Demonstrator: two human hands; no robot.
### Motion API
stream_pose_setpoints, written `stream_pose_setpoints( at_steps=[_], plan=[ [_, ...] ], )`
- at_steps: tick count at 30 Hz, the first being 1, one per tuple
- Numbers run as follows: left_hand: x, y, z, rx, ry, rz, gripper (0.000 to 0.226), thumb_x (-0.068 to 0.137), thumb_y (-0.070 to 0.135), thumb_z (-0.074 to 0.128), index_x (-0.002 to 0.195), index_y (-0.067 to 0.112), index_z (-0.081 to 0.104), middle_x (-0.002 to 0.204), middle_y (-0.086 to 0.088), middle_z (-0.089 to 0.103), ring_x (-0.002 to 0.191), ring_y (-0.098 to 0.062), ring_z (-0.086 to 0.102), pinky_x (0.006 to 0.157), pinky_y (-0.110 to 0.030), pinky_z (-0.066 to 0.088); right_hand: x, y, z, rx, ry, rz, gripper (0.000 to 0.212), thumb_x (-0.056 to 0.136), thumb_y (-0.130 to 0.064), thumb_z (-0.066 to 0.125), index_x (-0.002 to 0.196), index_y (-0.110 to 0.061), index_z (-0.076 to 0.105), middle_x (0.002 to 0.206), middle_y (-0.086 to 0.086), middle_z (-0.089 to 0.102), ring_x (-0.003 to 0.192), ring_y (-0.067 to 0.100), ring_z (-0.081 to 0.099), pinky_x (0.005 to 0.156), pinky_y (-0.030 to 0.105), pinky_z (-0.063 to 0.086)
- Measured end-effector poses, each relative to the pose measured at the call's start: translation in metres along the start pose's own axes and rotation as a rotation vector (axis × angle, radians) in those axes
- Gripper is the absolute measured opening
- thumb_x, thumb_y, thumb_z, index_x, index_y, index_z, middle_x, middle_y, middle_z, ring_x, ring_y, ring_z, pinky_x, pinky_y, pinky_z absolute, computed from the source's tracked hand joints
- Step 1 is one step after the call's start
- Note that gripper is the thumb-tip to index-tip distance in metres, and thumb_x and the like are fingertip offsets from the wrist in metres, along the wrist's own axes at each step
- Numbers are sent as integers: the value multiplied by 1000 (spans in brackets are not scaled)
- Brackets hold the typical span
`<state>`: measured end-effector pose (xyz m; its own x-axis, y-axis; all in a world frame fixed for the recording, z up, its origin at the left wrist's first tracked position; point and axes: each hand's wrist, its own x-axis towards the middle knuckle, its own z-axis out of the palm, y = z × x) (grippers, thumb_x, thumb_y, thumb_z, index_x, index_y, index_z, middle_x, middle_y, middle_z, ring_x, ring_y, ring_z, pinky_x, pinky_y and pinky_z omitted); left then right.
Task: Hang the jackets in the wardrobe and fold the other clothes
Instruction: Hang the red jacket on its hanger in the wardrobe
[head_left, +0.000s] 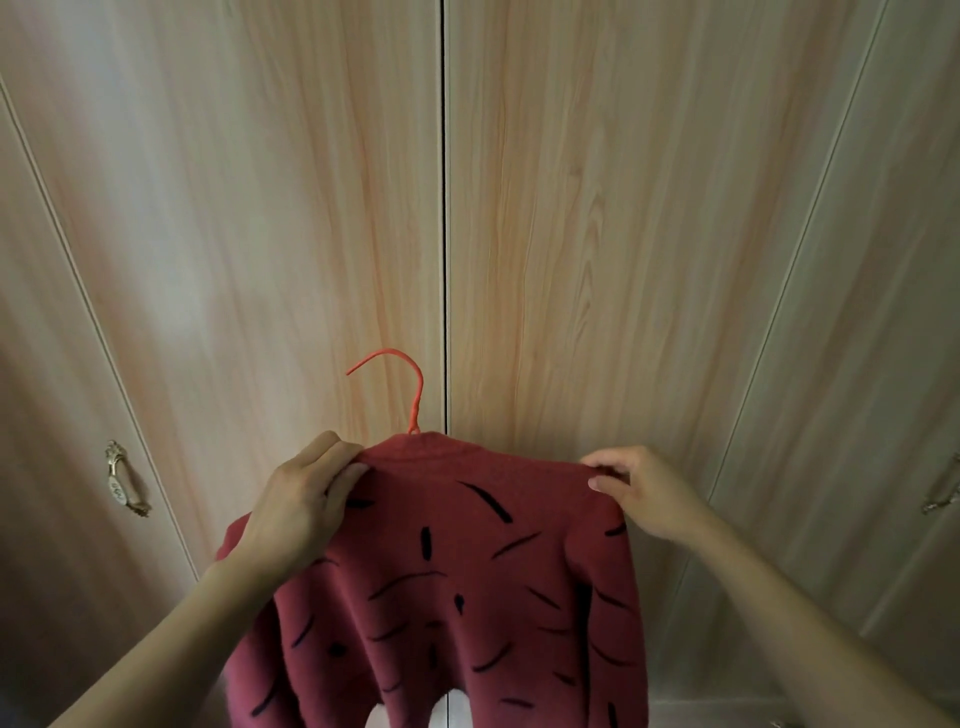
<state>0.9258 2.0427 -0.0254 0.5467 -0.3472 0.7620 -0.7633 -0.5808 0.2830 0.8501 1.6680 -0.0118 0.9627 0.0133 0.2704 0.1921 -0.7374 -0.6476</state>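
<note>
text: none legible | labels: none | brands: none | numbers: none

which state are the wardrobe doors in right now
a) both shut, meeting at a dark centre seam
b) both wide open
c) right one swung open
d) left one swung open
a: the wardrobe doors meet flush along the centre seam behind the red jacket, which both hands grip at the shoulders on its orange hanger.

Two bare forearms rise from the lower corners of the frame — no sleeves, watch or rings visible. The left hand (306, 499) and right hand (649, 488) are bare too — short, unpainted fingernails.
</note>
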Motion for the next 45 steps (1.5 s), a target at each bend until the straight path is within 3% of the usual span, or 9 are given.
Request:
stream_pose_setpoints(
  at_steps=[6, 12, 17, 20, 24, 30, 35, 41, 45],
  plan=[
    [-7, 2, 4, -4, 84, -68, 29, 98, 31, 43, 93, 12, 65, 81, 9, 50, 69, -10, 50, 64, -18, 40, 3, -11, 4, 62, -203, -105, 13, 99, -18, 58, 95, -24, 70, 88, -12, 71, 83, 3, 66, 75, 20, 49],
    [-30, -5, 9, 35, 10, -124, 29, 97, 36, 40, 94, 16, 61, 85, 13, 48, 68, -8, 51, 62, -30, 48, 5, -17, 40, 36, -193, -59, 30, 99, -50, 47, 93, -31, 69, 90, -10, 70, 84, 7, 66, 79, 33, 54],
    [-51, -2, 8, 60, -34, -117, 23, 96, 34, 42, 95, 20, 59, 85, 12, 49, 68, -10, 53, 60, -33, 50, 19, -29, 85, 53, -122, 0, 25, 99, -36, 53, 122, -32, 64, 116, -18, 65, 100, -5, 59, 86, 18, 44],
    [-56, 2, 3, 95, -42, -113, 22, 96, 33, 42, 95, 19, 60, 84, 11, 50, 68, -9, 51, 60, -30, 49, 33, -31, 107, 63, -129, 29, 38, 99, -33, 54, 137, -35, 53, 139, -16, 50, 129, 3, 45, 102, 21, 31],
    [-60, 1, -8, 192, -14, -39, 21, 96, 29, 44, 94, 15, 60, 82, 6, 50, 69, -11, 49, 59, -26, 45, 50, -38, 124, 77, -176, 99, 54, 96, -35, 60, 147, -34, 40, 155, -9, 36, 142, 12, 33, 107, 25, 27],
    [-69, -9, -26, 252, -3, 0, 31, 102, 34, 38, 94, 13, 60, 82, 5, 50, 72, -14, 50, 63, -23, 40, 62, -40, 148, 143, -92, 118, 57, 91, -27, 68, 143, -31, 44, 150, -2, 42, 142, 17, 35, 112, 29, 28],
    [-78, -14, -37, 258, -38, 11, 22, 98, 29, 43, 93, 15, 59, 83, 6, 49, 72, -15, 52, 65, -22, 39, 54, -41, 154, -87, -141, 34, 79, 90, -29, 69, 152, -44, 21, 159, -1, 23, 148, 17, 21, 121, 36, 20],
    [-96, -16, -33, 182, -88, 50, 41, 105, 42, 27, 93, 17, 58, 82, 5, 51, 73, -15, 53, 64, -25, 41, 22, -52, 167, -274, -107, 19, 91, 92, -20, 67, 149, -57, 6, 154, 10, 22, 138, 29, 39, 114, 40, 35],
    [-105, -11, -25, 118, -114, 102, 38, 105, 41, 26, 95, 18, 55, 82, 5, 52, 73, -13, 50, 65, -23, 39, -15, -59, 166, -328, -32, 56, 80, 91, -21, 67, 149, -50, 19, 144, 11, 32, 121, 26, 54, 107, 37, 43]
  ],
)
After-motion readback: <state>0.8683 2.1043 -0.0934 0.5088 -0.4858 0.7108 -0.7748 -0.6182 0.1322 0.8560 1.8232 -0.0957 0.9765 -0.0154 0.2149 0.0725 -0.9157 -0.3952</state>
